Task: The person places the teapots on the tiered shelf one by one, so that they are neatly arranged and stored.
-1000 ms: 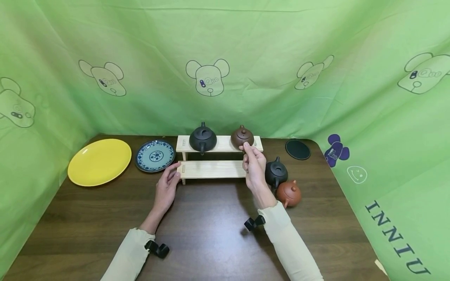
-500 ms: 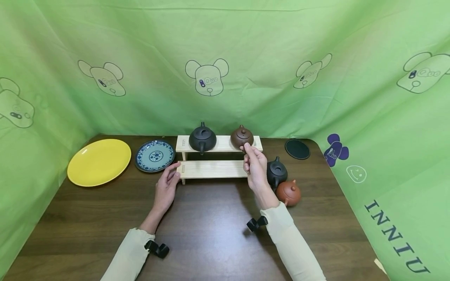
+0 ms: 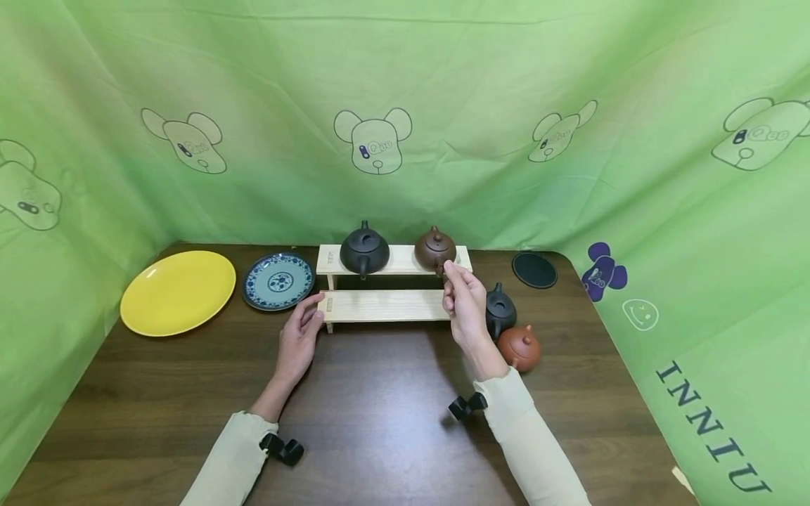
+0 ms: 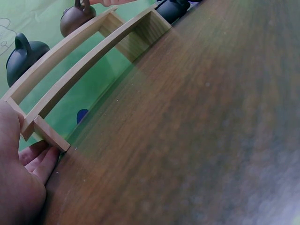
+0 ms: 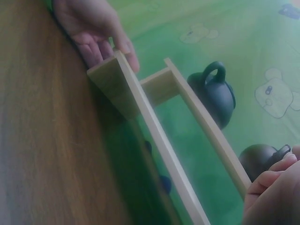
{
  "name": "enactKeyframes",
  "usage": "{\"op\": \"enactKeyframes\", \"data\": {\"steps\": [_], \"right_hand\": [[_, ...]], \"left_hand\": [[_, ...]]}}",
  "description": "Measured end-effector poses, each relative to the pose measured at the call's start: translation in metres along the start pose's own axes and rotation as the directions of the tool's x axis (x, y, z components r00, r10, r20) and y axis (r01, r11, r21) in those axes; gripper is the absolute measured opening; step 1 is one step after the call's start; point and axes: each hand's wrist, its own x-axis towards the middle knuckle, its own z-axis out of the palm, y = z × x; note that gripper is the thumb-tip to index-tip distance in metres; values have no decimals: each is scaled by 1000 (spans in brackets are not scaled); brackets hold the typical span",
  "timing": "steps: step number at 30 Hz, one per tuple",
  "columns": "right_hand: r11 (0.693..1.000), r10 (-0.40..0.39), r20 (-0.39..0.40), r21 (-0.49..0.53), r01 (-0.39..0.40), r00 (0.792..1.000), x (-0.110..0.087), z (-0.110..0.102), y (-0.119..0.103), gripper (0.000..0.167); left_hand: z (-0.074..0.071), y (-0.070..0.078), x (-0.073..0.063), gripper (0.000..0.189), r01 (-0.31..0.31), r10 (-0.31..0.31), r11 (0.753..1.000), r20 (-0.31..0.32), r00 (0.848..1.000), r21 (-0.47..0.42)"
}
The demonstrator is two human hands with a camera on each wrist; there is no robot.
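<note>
A two-tier wooden stand (image 3: 386, 306) stands at the middle back. My left hand (image 3: 299, 344) holds its lower left end; in the left wrist view the fingers (image 4: 46, 161) reach round the end leg. On the upper tier sit a black teapot (image 3: 365, 249) and, to its right, a smaller dark brown teapot (image 3: 434, 247) with its lid on. My right hand (image 3: 467, 306) has curled fingers with thumb and forefinger at the brown teapot's handle, which faces me. In the right wrist view those fingertips overlap the handle, partly hiding it.
Right of the stand are another black teapot (image 3: 501, 313), partly behind my right hand, and a reddish-brown teapot (image 3: 520, 348). A dark round coaster (image 3: 534, 270) lies at the back right. A blue patterned plate (image 3: 279, 282) and a yellow oval plate (image 3: 178, 294) lie left. Green cloth (image 3: 266, 197) surrounds the table.
My right hand has shifted slightly right and toward me, so more of the brown teapot's handle shows. The teapots, the stand and my left hand stay in place.
</note>
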Motion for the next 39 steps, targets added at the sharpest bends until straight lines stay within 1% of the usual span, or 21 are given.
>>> {"op": "enactKeyframes", "data": {"steps": [2, 3, 5, 6, 7, 10, 11, 13, 14, 17, 18, 20, 22, 25, 27, 29, 32, 36, 39], "right_hand": [[1000, 3, 0, -10, -3, 1000, -1, -3, -1, 22], [1000, 5, 0, -12, -5, 1000, -1, -4, -1, 21], [1000, 5, 1, -17, -5, 1000, -3, -6, -3, 20], [1000, 5, 1, -20, -5, 1000, -4, -7, -5, 20], [1000, 4, 2, -21, -4, 1000, -5, -8, -6, 20], [1000, -6, 2, -24, 6, 1000, -8, -11, -9, 21], [1000, -10, 4, -28, 10, 1000, -9, -13, -10, 21], [999, -17, 7, -33, 17, 1000, -11, -15, -11, 20], [999, -21, 10, -36, 22, 1000, -13, -17, -11, 20], [998, -28, 15, -49, 28, 1000, -17, -21, -12, 19], [998, -30, 14, -53, 31, 999, -18, -23, -12, 19], [998, -37, 16, -58, 38, 999, -21, -26, -14, 19], [997, -43, 18, -61, 44, 999, -25, -28, -16, 18], [998, -41, 26, -54, 42, 999, -31, -33, -19, 18], [998, -40, 30, -52, 41, 999, -34, -37, -22, 18], [998, -41, 32, -51, 43, 999, -38, -41, -24, 19], [997, -45, 33, -60, 46, 998, -43, -47, -27, 21], [996, -53, 25, -65, 54, 998, -47, -58, -31, 23], [996, -60, 14, -63, 61, 998, -48, -66, -33, 25]], "left_hand": [[-1, -5, 1, 37, -27, 27, 1000, -3, 1000, -8], [0, 0, 0, 37, -18, 18, 1000, -9, 1000, -4], [2, 9, -4, 38, -35, 35, 999, -11, 999, 3], [2, 9, -4, 38, -49, 49, 999, -15, 999, 5], [3, 14, -6, 38, -49, 48, 999, -27, 998, -4], [4, 16, -7, 40, -49, 49, 999, -21, 999, -6], [3, 11, -6, 40, -54, 53, 998, -26, 998, -15], [2, 1, -2, 39, -44, 43, 999, -28, 999, -23], [1, -4, -1, 39, -28, 28, 999, -18, 999, -21], [-1, -21, 5, 38, -7, 7, 1000, -9, 1000, -22], [-2, -23, 6, 38, -3, 3, 1000, 0, 1000, -17], [-2, -25, 7, 39, -18, 18, 1000, 4, 1000, -22], [-2, -18, 4, 41, -43, 43, 999, 4, 999, -18], [1, -5, 0, 40, -71, 71, 997, -14, 997, -29], [2, 5, -3, 39, -69, 68, 997, -22, 997, -18], [3, 10, -5, 38, -70, 70, 997, -26, 997, -18], [3, 12, -6, 39, -65, 65, 998, -23, 998, -11], [2, 0, -3, 38, -63, 62, 998, -21, 998, -30], [2, -1, -2, 38, -68, 67, 997, -25, 997, -33]]}}
